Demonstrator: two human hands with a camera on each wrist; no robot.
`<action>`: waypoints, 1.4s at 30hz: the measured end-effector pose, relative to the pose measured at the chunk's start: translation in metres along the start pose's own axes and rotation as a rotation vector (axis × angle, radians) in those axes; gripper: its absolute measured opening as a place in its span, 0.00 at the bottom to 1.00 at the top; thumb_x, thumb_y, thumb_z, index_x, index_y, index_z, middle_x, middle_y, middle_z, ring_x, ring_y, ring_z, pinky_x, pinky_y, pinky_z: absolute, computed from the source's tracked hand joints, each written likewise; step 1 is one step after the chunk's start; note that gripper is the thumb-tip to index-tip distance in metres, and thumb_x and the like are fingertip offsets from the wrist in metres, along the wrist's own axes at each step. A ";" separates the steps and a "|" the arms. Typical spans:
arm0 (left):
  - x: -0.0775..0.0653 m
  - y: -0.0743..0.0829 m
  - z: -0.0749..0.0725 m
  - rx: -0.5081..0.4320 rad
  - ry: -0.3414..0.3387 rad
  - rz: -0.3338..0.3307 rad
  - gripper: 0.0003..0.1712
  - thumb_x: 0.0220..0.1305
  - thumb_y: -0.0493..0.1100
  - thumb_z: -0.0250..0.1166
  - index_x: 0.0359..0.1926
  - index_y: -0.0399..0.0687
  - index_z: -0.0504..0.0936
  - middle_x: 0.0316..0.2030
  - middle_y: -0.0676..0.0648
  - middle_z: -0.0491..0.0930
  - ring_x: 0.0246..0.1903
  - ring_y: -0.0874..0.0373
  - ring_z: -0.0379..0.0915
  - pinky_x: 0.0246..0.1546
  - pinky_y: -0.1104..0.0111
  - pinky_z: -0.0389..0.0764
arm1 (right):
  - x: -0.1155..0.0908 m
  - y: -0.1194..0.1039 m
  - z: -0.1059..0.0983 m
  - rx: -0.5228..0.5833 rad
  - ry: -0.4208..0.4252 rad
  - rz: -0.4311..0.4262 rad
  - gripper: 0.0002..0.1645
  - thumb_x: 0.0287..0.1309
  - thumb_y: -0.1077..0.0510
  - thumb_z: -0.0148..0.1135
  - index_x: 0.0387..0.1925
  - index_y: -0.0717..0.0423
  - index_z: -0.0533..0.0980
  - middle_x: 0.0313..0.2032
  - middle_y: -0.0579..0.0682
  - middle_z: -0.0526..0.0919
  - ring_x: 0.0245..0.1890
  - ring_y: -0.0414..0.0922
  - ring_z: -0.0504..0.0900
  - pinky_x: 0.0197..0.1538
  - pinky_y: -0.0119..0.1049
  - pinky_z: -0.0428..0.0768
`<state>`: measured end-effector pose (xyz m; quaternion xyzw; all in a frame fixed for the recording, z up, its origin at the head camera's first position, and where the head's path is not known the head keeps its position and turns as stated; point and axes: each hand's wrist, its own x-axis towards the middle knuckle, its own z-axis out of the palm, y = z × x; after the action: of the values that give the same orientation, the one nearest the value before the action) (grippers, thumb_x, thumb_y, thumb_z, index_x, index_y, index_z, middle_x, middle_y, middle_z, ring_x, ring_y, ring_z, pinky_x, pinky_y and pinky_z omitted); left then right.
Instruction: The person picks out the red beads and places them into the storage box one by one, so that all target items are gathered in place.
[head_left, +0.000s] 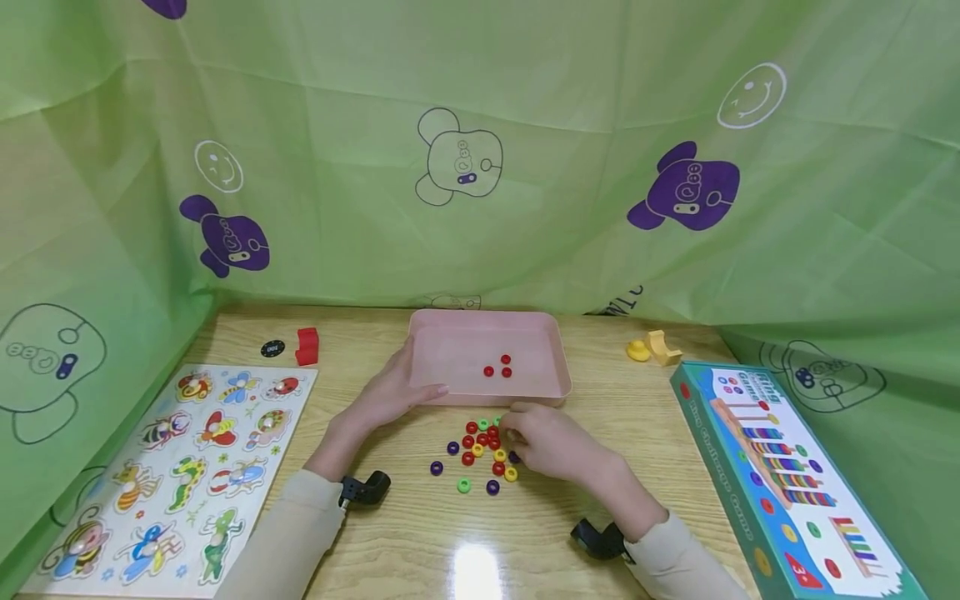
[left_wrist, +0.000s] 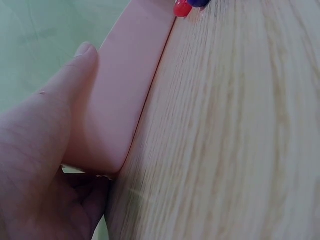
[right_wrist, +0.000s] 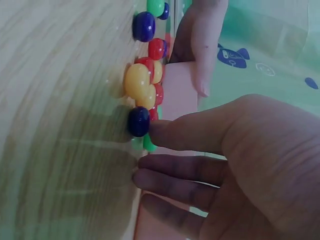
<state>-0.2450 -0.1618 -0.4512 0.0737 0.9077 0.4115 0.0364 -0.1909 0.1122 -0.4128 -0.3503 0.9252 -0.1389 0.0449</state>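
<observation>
A pink tray (head_left: 489, 400) stands at the back middle of the table, with several red beads (head_left: 506, 372) inside. My left hand (head_left: 390, 390) grips its front left corner. In the left wrist view the thumb (left_wrist: 85, 62) lies along the tray's front wall and the fingers bend round the side. In front of the tray lies a loose group of red, yellow, green and dark blue ring beads (head_left: 468, 459). My right hand (head_left: 551, 440) reaches into its right edge. The right thumb (right_wrist: 185, 132) is beside a dark blue bead (right_wrist: 139, 121), apart from the lower fingers; no held bead shows.
An insect puzzle board (head_left: 202, 475) lies at left. Behind it are a red block (head_left: 307, 346) and a black disc (head_left: 273, 348). Yellow pieces (head_left: 662, 348) sit at back right, near a game box (head_left: 795, 483). A green curtain (head_left: 540, 250) closes off the back.
</observation>
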 end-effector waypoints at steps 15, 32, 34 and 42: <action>0.000 -0.001 0.000 0.031 0.004 0.013 0.65 0.49 0.70 0.62 0.73 0.50 0.31 0.73 0.43 0.39 0.71 0.44 0.41 0.67 0.46 0.54 | 0.003 -0.009 0.006 -0.002 -0.030 0.002 0.09 0.58 0.54 0.59 0.41 0.47 0.79 0.33 0.38 0.76 0.29 0.33 0.70 0.33 0.24 0.72; 0.001 -0.001 0.001 0.027 0.004 0.013 0.65 0.49 0.70 0.62 0.73 0.52 0.31 0.73 0.43 0.40 0.71 0.44 0.42 0.67 0.45 0.53 | 0.002 -0.009 0.006 -0.001 -0.058 -0.023 0.07 0.57 0.55 0.59 0.38 0.43 0.78 0.32 0.37 0.74 0.29 0.34 0.69 0.30 0.24 0.70; 0.001 -0.001 0.001 0.018 0.007 0.016 0.65 0.49 0.69 0.63 0.73 0.52 0.31 0.73 0.43 0.40 0.71 0.45 0.42 0.67 0.45 0.54 | 0.002 -0.009 0.006 0.002 -0.065 -0.017 0.08 0.57 0.55 0.59 0.39 0.43 0.78 0.33 0.37 0.75 0.30 0.34 0.69 0.32 0.24 0.71; 0.000 -0.001 0.002 0.011 0.005 0.003 0.65 0.49 0.70 0.62 0.73 0.54 0.30 0.73 0.44 0.39 0.72 0.44 0.41 0.66 0.43 0.54 | 0.003 -0.010 0.006 0.019 -0.074 0.014 0.13 0.56 0.57 0.59 0.44 0.44 0.79 0.38 0.39 0.78 0.33 0.33 0.71 0.37 0.25 0.74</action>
<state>-0.2447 -0.1613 -0.4531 0.0742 0.9100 0.4067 0.0332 -0.1851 0.1017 -0.4160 -0.3485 0.9239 -0.1344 0.0835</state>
